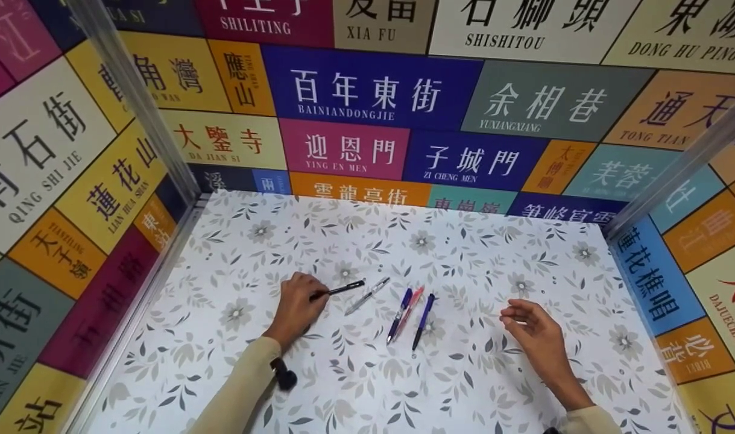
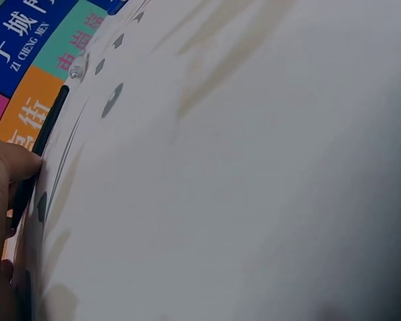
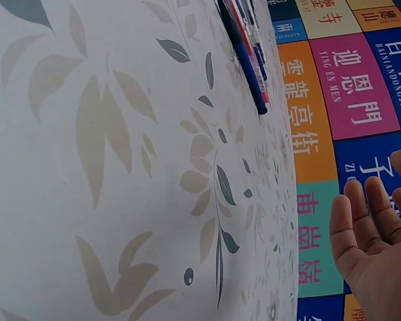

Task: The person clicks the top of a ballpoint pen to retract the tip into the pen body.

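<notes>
A: Starting with the head view, what do we record at the left hand (image 1: 298, 306)?

B: We record thumb and fingers pinching a black pen (image 1: 346, 287) near one end. Most of its length projects from the grip toward the right.

A: Its surroundings?

B: A clear pen (image 1: 367, 296) lies aslant on the floral tablecloth (image 1: 355, 398), near the black pen's free end. Farther right we note a purple-and-white pen (image 1: 398, 319) and a pink pen (image 1: 410, 310), so close that we cannot tell whether they touch. A blue-violet pen (image 1: 426, 316) lies just beside them.

A: The right hand (image 1: 537, 333)?

B: Well apart from the pens, to their right, its fingers loosely bent. The blue-violet pen is the nearest to it.

A: The left wrist view?

B: We see a digit against the black pen's dark barrel, with pen showing both above and below that contact. The other fingers are largely cut off by the frame edge. Whether the pen touches the cloth, we cannot tell.

A: And the right wrist view?

B: The right hand's fingers are relaxed and slightly spread, in front of the coloured place-name panels (image 3: 354, 83). We find several pens bunched at the top of this view, well apart from the fingertips.
</notes>
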### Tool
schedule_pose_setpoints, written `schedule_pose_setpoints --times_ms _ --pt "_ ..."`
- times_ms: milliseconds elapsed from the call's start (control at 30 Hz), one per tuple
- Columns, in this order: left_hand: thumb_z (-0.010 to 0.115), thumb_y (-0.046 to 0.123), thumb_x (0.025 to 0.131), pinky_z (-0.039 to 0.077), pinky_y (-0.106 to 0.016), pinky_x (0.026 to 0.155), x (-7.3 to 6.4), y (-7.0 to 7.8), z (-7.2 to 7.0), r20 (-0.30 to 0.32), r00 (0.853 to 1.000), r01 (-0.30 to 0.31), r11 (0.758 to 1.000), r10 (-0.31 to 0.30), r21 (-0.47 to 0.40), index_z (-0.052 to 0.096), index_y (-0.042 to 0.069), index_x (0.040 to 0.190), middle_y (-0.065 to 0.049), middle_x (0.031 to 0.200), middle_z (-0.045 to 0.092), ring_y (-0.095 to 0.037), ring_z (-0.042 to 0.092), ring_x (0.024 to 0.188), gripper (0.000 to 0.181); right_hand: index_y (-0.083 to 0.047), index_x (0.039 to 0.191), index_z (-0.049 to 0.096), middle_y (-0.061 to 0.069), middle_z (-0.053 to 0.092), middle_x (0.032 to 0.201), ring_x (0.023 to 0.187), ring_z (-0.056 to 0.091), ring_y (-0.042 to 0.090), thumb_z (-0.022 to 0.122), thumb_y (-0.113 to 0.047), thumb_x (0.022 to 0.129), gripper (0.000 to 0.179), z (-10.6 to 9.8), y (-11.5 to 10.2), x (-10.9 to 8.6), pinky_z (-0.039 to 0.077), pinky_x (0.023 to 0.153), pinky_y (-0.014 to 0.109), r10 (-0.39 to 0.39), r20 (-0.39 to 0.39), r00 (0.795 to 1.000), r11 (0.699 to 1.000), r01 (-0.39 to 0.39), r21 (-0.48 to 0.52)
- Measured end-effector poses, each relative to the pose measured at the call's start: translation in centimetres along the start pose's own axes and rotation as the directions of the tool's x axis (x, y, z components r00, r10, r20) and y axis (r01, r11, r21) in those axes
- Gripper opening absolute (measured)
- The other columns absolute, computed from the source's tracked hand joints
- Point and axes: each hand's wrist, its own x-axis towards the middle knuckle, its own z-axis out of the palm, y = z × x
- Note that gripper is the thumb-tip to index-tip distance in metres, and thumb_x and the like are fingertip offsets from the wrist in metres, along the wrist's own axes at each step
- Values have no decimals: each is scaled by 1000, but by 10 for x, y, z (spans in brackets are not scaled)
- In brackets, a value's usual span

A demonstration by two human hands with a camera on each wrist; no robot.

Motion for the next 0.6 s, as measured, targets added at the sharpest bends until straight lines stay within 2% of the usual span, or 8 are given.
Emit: schedule_pose_setpoints --times_ms 200,467,600 --pt "85 21 96 37 -52 97 1 -1 -2 46 997 65 997 -63 -31 83 17 103 3 104 73 -23 59 108 8 8 133 68 30 72 114 102 76 15 74 14 98 36 3 3 -1 61 87 22 17 -7 1000 1000 -17 23" --pt "83 21 94 40 -49 96 -1 -1 -6 -8 995 100 988 -101 -118 83 13 109 1 105 74 -23 63 107 17 9 132 68 30 73 112 100 77 15 73 13 98 34 4 4 -1 61 86 22 51 -13 999 998 -51 43" --pt "82 21 96 41 -49 98 -1 4 -8 -6 993 111 978 -114 -179 83 10 113 0 110 74 -23 64 109 19 11 130 69 29 73 111 99 78 16 73 13 99 32 3 5 -1 62 85 23 59 -16 998 996 -57 66"
